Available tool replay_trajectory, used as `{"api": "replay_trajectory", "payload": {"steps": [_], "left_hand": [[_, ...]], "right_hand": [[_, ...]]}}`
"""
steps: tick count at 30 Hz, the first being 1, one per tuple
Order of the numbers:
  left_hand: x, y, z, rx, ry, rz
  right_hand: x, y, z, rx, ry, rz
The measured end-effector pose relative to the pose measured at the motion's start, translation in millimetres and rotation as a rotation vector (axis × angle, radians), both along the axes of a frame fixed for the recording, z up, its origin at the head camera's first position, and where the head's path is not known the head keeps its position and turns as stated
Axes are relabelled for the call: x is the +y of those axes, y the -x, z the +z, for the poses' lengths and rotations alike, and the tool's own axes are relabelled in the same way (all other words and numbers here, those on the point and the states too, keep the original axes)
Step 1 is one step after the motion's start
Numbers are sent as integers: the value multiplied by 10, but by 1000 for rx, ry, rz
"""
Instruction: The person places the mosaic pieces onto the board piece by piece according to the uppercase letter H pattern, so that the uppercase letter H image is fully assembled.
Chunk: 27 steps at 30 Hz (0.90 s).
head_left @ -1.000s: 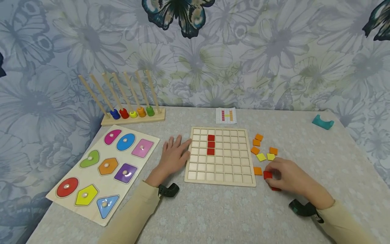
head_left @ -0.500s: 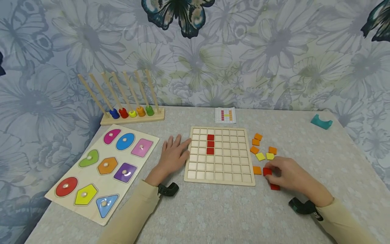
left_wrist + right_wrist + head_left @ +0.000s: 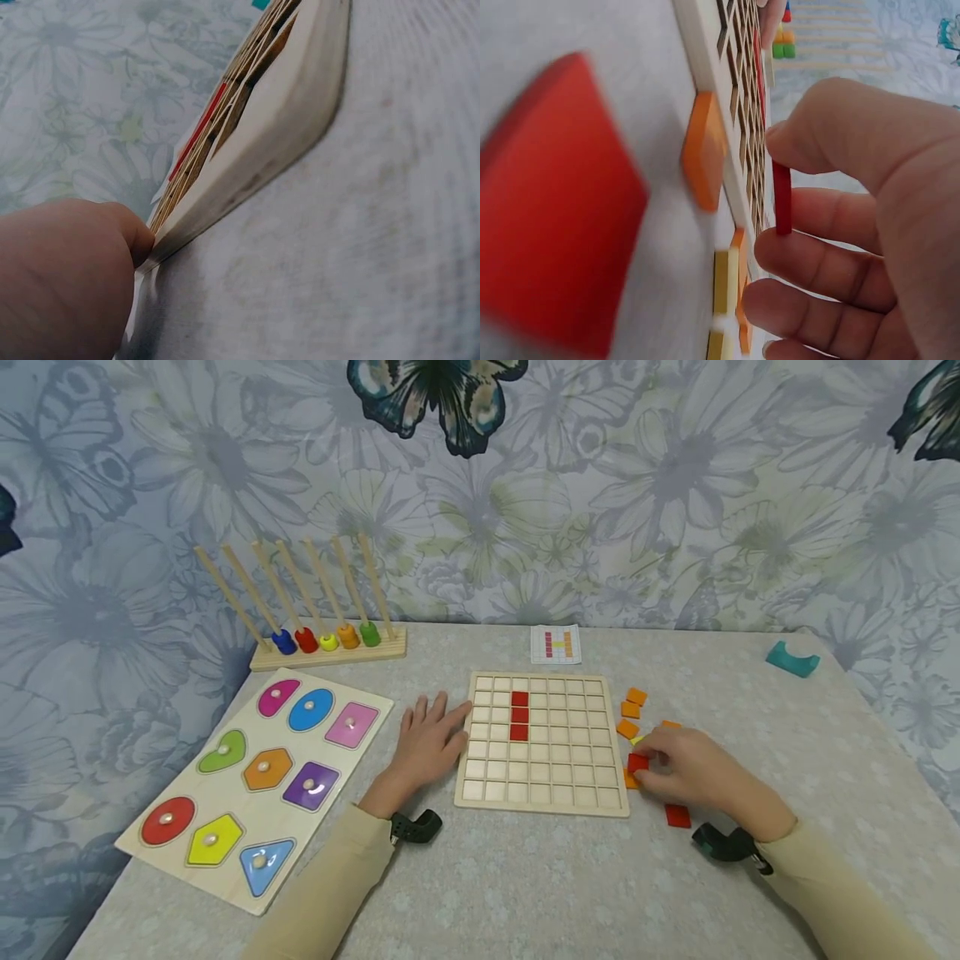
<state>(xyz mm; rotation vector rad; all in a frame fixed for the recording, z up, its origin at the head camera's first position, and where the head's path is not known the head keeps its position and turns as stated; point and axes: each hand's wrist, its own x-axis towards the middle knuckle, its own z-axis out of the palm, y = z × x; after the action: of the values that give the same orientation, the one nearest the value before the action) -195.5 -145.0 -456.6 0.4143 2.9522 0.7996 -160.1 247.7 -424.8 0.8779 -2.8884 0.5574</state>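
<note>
Between thumb and fingers, my right hand (image 3: pixel 686 767) pinches a red square tile (image 3: pixel 782 196), just off the right edge of the wooden grid board (image 3: pixel 558 810). In that board, three red tiles (image 3: pixel 519 715) sit one below another in a column. My left hand (image 3: pixel 426 742) lies with spread, straight fingers at the board's left edge, its fingertips touching the frame. Another red tile (image 3: pixel 678 816) lies on the table below my right hand. An orange tile (image 3: pixel 705 152) lies beside the board, close under the held tile. Yellow tiles (image 3: pixel 721 282) are partly hidden by my right hand in the head view.
More orange tiles (image 3: pixel 630 709) lie along the board's right side. A small pattern card (image 3: pixel 556 645) is behind the board. To the left are a shape puzzle (image 3: pixel 225 806) and a peg stand (image 3: pixel 330 653) with coloured beads. A teal curved piece (image 3: pixel 792 660) lies far right.
My right hand has lifted the red tile from beside the orange one and moved it left and away from me, toward the board. The left hand has stayed in place.
</note>
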Motion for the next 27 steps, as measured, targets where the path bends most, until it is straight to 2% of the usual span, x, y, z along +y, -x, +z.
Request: {"api": "replay_trajectory", "payload": {"steps": [10,17,27], "left_hand": [[-4,7,-44,5,-6,3],[6,13,-40,0,-9,-1],[-11,20,-56,6,-8,2]], "right_hand": [[-345,208,68,-54,-17,72],[-614,325,102,-27,-13,139],[-959,446,102,-36,-9,215]]}}
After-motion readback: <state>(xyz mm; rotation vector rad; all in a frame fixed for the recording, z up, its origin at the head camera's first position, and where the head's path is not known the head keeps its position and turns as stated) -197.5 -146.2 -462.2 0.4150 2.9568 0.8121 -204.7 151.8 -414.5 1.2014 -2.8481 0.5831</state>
